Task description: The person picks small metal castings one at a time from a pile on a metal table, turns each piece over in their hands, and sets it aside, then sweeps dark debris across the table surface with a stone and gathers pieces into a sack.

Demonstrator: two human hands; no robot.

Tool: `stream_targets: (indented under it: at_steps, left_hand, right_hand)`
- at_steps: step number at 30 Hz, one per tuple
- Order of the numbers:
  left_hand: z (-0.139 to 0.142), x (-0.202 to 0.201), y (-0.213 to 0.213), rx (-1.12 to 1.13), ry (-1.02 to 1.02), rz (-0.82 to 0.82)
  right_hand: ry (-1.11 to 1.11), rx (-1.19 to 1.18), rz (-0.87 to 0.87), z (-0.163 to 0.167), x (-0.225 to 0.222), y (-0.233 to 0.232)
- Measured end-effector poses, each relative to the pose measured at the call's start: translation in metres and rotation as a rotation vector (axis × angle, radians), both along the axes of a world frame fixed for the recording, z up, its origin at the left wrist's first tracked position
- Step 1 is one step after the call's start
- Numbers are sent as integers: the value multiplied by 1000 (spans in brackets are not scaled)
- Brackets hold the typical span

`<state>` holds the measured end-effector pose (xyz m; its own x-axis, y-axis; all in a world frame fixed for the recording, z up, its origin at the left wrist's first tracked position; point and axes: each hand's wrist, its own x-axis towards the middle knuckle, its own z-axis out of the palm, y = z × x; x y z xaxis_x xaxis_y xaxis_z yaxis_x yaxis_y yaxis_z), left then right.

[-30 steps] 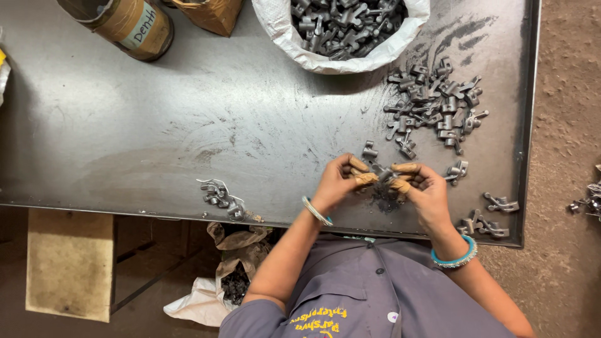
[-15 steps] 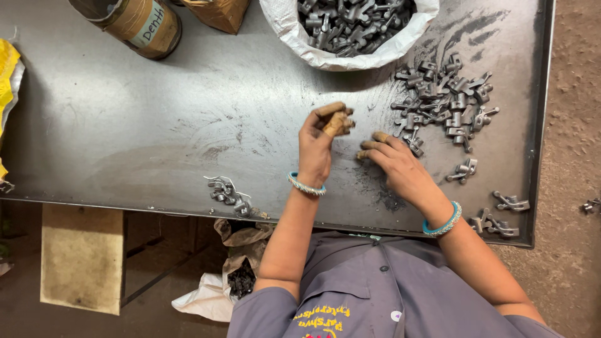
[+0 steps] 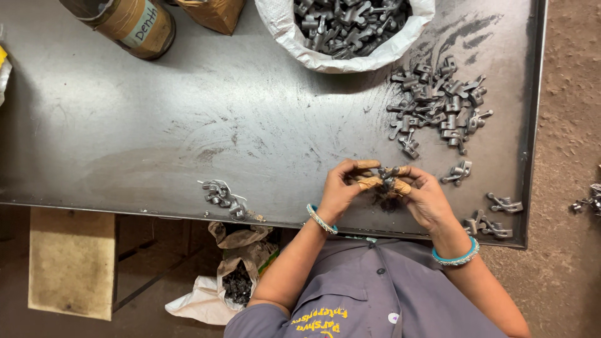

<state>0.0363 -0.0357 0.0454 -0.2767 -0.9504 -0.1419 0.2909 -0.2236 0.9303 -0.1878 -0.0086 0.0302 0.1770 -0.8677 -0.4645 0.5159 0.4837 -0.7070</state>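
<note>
- Small dark metal part [image 3: 387, 179] is held between both hands above the steel table [image 3: 188, 125], near its front edge, well short of the white sack [image 3: 350, 56] of like parts at the far side.
- The part sits between the two sets of fingertips; its long axis appears to run left to right, though the fingers cover much of it.
- Left hand [image 3: 343, 188]: fingers curled, taped thumb and forefinger pinching the part's left end, wrist bent inward.
- Right hand [image 3: 426, 197]: fingers curled, taped tips pinching the right end; equally near the part.
- A loose heap of parts [image 3: 438, 103] lies between the sack and the right hand, apart from both hands.
- A small cluster [image 3: 222, 195] lies left of the left hand, at the table's front edge.
</note>
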Motion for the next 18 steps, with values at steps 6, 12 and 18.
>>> stream_targets:
  at_steps: [6,12,18]
  left_hand:
    - [0,-13,0,62,-330,-9]
    - [-7,-25,-2,57,-391,3]
    - [-13,-16,-13,-26,-363,-83]
  right_hand:
    - [4,60,-17,-19,-12,11]
    - [132,-25,-12,-14,-9,9]
    - [611,-252,-76,29,4,-4]
